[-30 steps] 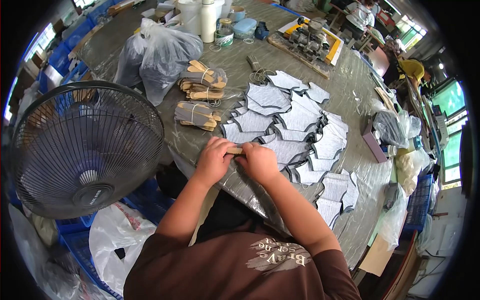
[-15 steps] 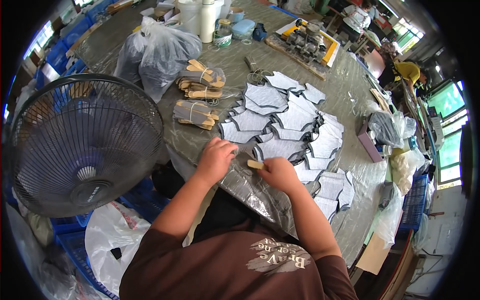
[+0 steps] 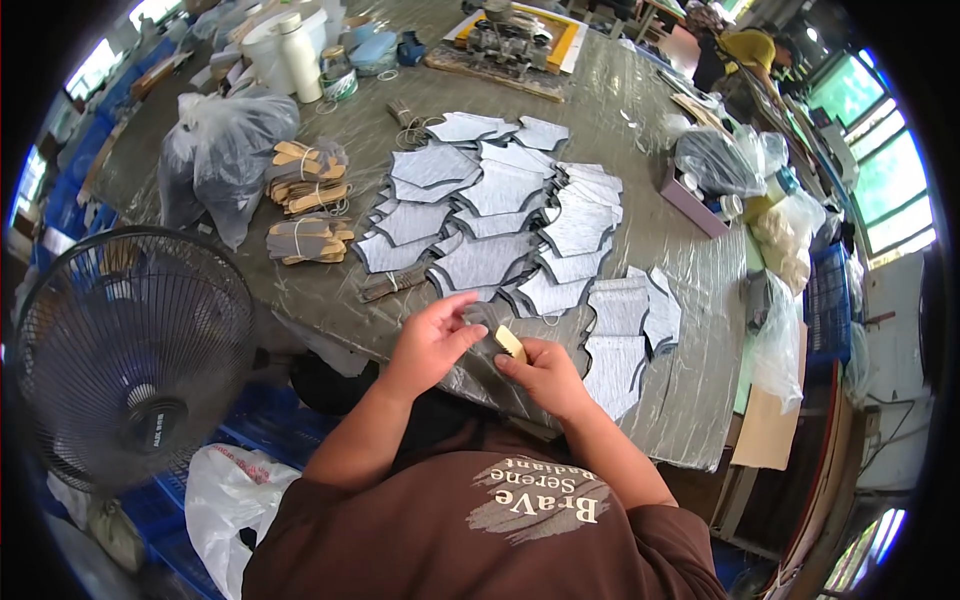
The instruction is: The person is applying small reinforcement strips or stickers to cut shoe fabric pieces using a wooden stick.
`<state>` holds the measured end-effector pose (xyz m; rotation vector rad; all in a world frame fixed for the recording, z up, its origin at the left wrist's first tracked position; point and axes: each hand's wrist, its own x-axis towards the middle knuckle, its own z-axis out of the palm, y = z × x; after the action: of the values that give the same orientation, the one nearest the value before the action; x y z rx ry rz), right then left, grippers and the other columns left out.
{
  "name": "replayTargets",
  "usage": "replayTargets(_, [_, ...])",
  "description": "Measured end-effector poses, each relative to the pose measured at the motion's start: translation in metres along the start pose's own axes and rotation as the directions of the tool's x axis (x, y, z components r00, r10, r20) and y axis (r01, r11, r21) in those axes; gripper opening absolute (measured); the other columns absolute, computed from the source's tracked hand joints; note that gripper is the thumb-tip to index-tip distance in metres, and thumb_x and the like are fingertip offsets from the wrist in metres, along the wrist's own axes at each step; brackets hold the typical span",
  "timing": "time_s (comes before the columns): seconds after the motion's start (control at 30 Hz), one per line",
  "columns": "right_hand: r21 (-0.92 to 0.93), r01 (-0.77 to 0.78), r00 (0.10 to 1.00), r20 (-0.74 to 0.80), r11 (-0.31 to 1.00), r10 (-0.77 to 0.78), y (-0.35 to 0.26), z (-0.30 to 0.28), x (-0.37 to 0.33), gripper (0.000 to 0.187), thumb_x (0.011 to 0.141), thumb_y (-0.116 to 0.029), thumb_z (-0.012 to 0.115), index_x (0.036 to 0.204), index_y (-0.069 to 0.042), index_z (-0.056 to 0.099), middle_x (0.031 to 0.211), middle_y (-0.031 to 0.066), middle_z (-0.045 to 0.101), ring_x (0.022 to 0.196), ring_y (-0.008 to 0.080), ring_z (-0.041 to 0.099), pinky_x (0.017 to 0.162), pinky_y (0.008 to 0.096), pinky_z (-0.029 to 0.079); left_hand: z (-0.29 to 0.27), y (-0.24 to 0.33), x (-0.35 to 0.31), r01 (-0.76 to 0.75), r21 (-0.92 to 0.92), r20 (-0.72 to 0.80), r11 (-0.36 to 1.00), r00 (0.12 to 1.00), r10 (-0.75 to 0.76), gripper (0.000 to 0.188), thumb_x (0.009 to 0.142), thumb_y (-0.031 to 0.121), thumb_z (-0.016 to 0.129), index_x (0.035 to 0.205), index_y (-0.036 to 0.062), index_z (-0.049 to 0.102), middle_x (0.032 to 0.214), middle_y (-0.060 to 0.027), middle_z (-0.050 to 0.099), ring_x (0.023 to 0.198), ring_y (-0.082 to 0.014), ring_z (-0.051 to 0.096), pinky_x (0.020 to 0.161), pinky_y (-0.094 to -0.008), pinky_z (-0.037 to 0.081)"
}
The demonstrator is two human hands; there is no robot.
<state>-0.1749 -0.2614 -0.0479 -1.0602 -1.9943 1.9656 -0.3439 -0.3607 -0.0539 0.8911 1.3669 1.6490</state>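
Note:
My left hand [image 3: 432,340] and my right hand [image 3: 543,372] meet at the near edge of the table [image 3: 640,130]. Together they hold a small dark grey fabric piece [image 3: 487,322]. My right hand's fingers also pinch a small tan strip [image 3: 510,342] against it. Just beyond my hands lie several flat grey cut pieces [image 3: 500,210] spread in overlapping rows. A small banded bundle [image 3: 392,284] lies by my left hand.
Banded bundles of tan and grey strips [image 3: 308,238] lie left of the pieces, beside a filled plastic bag [image 3: 222,158]. A standing fan [image 3: 130,350] is at my left. White containers [image 3: 288,52] and a yellow-framed tray [image 3: 512,38] stand far back. Bags [image 3: 722,162] sit right. Another person [image 3: 745,52] works beyond.
My hands have drawn apart slightly and come back toward the table's near edge. The tan strip now shows between my right fingers, against the dark piece.

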Motion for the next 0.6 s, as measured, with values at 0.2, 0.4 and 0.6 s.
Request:
replayTargets(0.2, [0.643, -0.165, 0.978, 0.205, 0.748, 0.040, 0.013, -0.010, -0.007, 0.024, 0.096, -0.030, 0.053, 0.099, -0.007, 0.051, 0.067, -0.0022, 0.044, 0.050, 0.0074, 0.033, 0.047, 0.0227, 0.030, 0.002, -0.010, 0.003, 0.140, -0.286, -0.041, 0.948, 0.987, -0.158, 0.026, 0.084, -0.002, 0.062, 0.109, 0.0011, 0.057, 0.084, -0.0005, 0.060, 0.067, -0.0038, 0.052, 0.060, -0.0181, 0.043])
replayTargets(0.4, [0.758, -0.552, 0.825, 0.556, 0.348, 0.098, 0.018, -0.014, -0.004, 0.026, 0.100, -0.027, 0.037, 0.080, -0.011, 0.044, 0.060, -0.0024, 0.035, 0.045, 0.0072, 0.023, 0.043, 0.0232, 0.022, 0.008, 0.000, -0.005, 0.072, -0.065, 0.188, 0.995, 0.980, -0.059, 0.023, 0.083, -0.007, 0.059, 0.104, 0.0023, 0.058, 0.088, -0.0019, 0.061, 0.073, -0.0055, 0.056, 0.066, -0.0198, 0.046])
replayTargets(0.6, [0.676, -0.552, 0.825, 0.530, 0.488, 0.199, 0.010, -0.013, -0.006, 0.022, 0.096, -0.022, 0.040, 0.081, -0.009, 0.050, 0.066, -0.0016, 0.044, 0.044, 0.0068, 0.024, 0.043, 0.0225, 0.020, 0.004, -0.010, -0.002, 0.104, -0.228, 0.344, 0.968, 0.939, -0.020, 0.021, 0.083, -0.010, 0.057, 0.101, 0.0012, 0.057, 0.095, -0.0035, 0.061, 0.084, -0.0085, 0.057, 0.076, -0.0225, 0.047])
